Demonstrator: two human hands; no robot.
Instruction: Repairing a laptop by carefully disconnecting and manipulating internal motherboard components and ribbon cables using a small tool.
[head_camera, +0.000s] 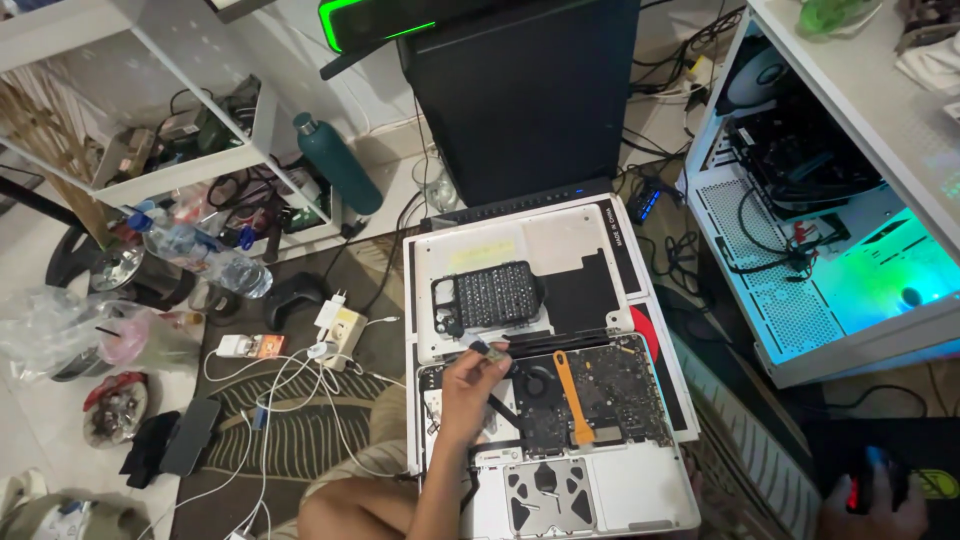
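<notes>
One left hand (470, 385) pinching small part (492, 351) over opened laptop (640, 500).

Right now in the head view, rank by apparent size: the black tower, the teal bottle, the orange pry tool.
1. Black tower, clearly largest.
2. Teal bottle.
3. Orange pry tool, thinnest; its length looks close to the bottle's, and it lies nearer the camera.

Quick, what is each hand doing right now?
Left hand: fingers pinched on a small grey part above the opened laptop.
Right hand: closed over a computer mouse.
</notes>
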